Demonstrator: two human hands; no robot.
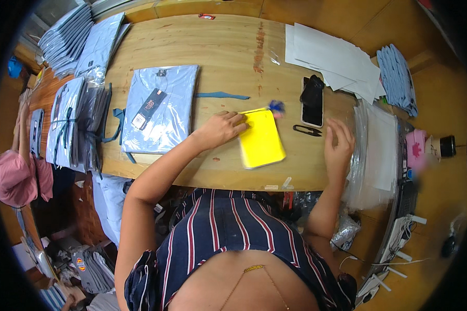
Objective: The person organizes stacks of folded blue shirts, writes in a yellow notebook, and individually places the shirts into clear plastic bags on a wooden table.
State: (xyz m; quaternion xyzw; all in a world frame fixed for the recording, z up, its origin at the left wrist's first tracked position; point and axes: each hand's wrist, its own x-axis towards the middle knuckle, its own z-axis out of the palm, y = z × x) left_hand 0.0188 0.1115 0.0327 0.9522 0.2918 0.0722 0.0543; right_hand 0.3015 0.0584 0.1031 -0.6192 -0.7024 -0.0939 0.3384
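Note:
My left hand [220, 129] grips the upper left edge of a bright yellow notebook [262, 140], which lies on the wooden table and looks slightly blurred. My right hand [340, 141] holds nothing, its fingers loosely bent and apart. Closest to it are black thread snips [307, 130] and a smartphone [312, 115] with a crumpled black item [312, 90] on top. A small blue and pink thing [276, 108], too blurred to name, sits by the notebook's top corner. Left of my left hand lies a folded light blue shirt [174, 111] in clear plastic with a dark hang tag [149, 109].
Bundles of bagged shirts [67, 124] tied with strips and taller shirt stacks [67, 39] stand at the left. White paper sheets [329, 59], folded blue garments [397, 78] and clear plastic bags [371, 155] lie at the right. A person in pink [21, 179] is at the far left.

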